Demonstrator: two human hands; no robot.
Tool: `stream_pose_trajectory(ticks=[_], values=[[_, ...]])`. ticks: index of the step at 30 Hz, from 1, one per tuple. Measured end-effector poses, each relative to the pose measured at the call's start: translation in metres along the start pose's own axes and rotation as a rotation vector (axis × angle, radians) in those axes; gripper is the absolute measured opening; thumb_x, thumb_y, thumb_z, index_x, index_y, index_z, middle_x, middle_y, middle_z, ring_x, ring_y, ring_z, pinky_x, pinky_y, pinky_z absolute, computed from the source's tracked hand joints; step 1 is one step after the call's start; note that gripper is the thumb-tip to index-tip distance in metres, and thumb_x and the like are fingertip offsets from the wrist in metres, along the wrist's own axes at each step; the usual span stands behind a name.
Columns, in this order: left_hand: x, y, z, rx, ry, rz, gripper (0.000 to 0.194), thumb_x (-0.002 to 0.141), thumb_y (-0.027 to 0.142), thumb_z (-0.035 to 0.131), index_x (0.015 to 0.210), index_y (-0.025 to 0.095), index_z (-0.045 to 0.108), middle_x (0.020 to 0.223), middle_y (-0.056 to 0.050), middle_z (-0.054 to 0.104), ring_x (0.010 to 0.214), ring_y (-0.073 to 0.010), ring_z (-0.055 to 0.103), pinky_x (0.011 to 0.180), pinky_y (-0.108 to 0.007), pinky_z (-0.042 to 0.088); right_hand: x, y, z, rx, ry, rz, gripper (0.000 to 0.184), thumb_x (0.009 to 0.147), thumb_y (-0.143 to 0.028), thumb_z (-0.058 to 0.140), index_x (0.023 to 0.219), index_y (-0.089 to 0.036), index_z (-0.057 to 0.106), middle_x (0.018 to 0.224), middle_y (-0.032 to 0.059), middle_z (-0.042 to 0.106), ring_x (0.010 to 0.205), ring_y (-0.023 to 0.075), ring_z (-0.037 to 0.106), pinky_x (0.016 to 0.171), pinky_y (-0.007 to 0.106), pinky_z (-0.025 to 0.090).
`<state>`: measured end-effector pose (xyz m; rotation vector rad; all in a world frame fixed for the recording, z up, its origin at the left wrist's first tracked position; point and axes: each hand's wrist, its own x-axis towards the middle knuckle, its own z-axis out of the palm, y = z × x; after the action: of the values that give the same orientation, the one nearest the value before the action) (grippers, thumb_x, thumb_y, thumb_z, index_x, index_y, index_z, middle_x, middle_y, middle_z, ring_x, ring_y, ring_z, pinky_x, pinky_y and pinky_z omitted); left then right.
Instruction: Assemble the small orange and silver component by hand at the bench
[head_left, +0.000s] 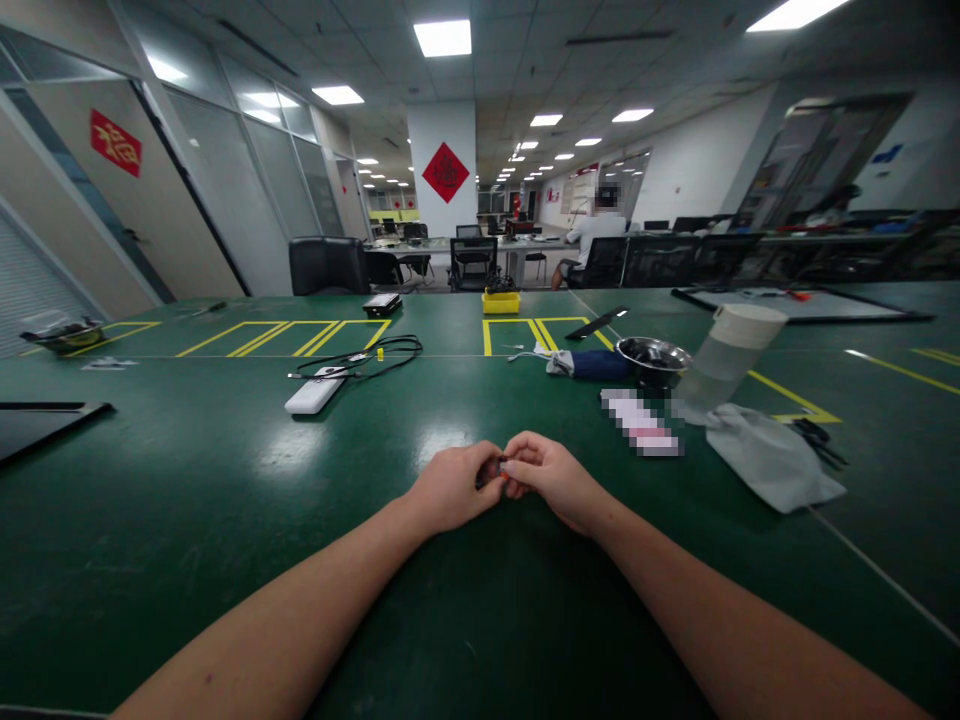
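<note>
My left hand [454,490] and my right hand [556,480] meet above the green tabletop [420,610], fingertips touching or nearly so. Both are closed, with thumbs and fingers pinched around something very small. Dark and orange-red specks show between the fingers, but the fingers hide most of it and I cannot tell its kind. Nearest on the right lies a blurred-out white and pink flat item [641,424]. Off to the left of my hands rests a white power bank [313,392] with a black cable [386,350] looped behind it.
On the right stand a metal bowl [654,358], a tall translucent cup [724,365] and a grey pouch [772,458]. A dark blue rolled item [598,364] lies beside the bowl. Farther back are a yellow box [500,302] and yellow tape lines. A person [598,235] sits beyond the table.
</note>
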<state>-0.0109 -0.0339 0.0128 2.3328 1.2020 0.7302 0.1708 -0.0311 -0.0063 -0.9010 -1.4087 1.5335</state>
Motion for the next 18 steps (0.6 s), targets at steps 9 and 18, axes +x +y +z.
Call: stream_pose_trajectory(ticks=[9, 18], values=[[0.007, -0.009, 0.015, -1.003, -0.175, -0.183, 0.038, 0.076, 0.008, 0.056, 0.113, 0.012, 0.050, 0.087, -0.007, 0.069, 0.081, -0.0145, 0.067, 0.076, -0.028, 0.050, 0.000, -0.002, 0.001, -0.026, 0.071, -0.045, 0.019, 0.077, -0.021, 0.064, 0.093, -0.015, 0.057, 0.070, 0.0007, 0.064, 0.060, 0.0132, 0.062, 0.060, 0.026, 0.047], [0.006, -0.011, 0.012, -1.021, -0.186, -0.230, 0.039, 0.073, 0.003, 0.056, 0.111, 0.012, 0.055, 0.092, -0.009, 0.069, 0.084, -0.0148, 0.066, 0.078, -0.027, 0.049, 0.002, -0.004, 0.002, 0.138, 0.110, 0.013, 0.025, 0.074, -0.024, 0.067, 0.097, -0.016, 0.059, 0.076, 0.0015, 0.064, 0.059, 0.0131, 0.062, 0.059, 0.027, 0.049]])
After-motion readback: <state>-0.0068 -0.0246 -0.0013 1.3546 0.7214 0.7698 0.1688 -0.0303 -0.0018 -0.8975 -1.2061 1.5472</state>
